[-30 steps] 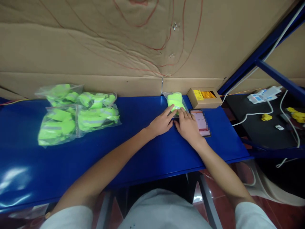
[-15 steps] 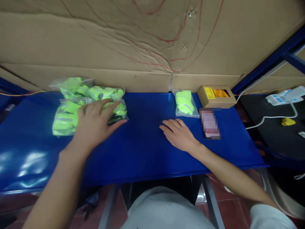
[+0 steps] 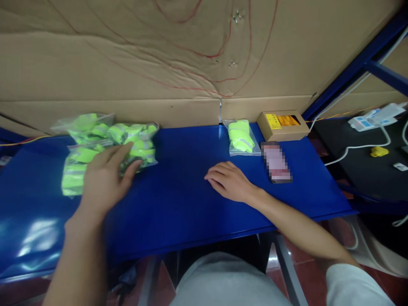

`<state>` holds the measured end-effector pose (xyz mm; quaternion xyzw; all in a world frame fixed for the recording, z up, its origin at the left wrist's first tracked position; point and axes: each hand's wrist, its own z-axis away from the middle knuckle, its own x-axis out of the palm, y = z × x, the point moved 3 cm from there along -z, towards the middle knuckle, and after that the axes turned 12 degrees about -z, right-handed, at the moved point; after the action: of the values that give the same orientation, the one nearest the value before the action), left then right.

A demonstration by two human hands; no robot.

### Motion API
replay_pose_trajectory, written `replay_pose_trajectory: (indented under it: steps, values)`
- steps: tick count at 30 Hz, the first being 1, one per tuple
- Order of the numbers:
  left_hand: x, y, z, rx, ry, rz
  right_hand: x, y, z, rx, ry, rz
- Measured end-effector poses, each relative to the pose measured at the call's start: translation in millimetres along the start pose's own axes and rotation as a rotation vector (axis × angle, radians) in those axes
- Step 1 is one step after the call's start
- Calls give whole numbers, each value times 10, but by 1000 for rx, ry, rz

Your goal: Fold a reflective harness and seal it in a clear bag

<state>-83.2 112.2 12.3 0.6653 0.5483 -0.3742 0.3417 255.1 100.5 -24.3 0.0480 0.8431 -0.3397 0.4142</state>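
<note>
My left hand (image 3: 103, 182) is over the clear bags of neon-yellow fabric with grey reflective strips at the left. Its thumb stands apart from the fingers, beside the front right bag (image 3: 142, 148). The hand partly covers the front left bag (image 3: 72, 176); whether the fingertips touch plastic I cannot tell. Behind lies another such bag (image 3: 86, 125). My right hand (image 3: 230, 182) rests on the blue table (image 3: 178, 204), fingers loosely bent and holding nothing. Just beyond it is a single bag of folded neon-yellow fabric (image 3: 240, 136).
A phone (image 3: 276, 163) with a blurred-out screen lies right of the single bag. Behind it stands a small cardboard box (image 3: 283, 126) with a yellow label. A cardboard wall (image 3: 143, 63) with red wires borders the back. Further right, a black surface holds a power strip (image 3: 366, 121).
The view has shifted slightly. My left hand has moved a little left and nearer over the bags, its fingers less spread. My right hand's fingers have drawn slightly together.
</note>
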Motion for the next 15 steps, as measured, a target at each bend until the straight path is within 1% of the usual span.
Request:
replay_pose_trajectory:
  steps: [3, 7, 10, 12, 14, 15]
  values:
    - [-32, 115, -10, -39, 83, 120, -26, 8, -2, 20, 5, 8]
    - [-87, 410, -129, -52, 196, 264, -35, 30, -19, 28, -5, 48]
    - [-138, 666, -175, 16, 215, 274, -45, 82, -15, 65, 1, 59]
    - [-199, 822, -138, 62, 202, 260, -50, 103, -7, 93, 5, 44]
    - [-276, 938, -66, 53, 190, 301, -53, 95, 1, 119, 24, -29]
    - [-307, 976, -30, 19, 182, 359, -55, 80, 4, 133, 46, -91]
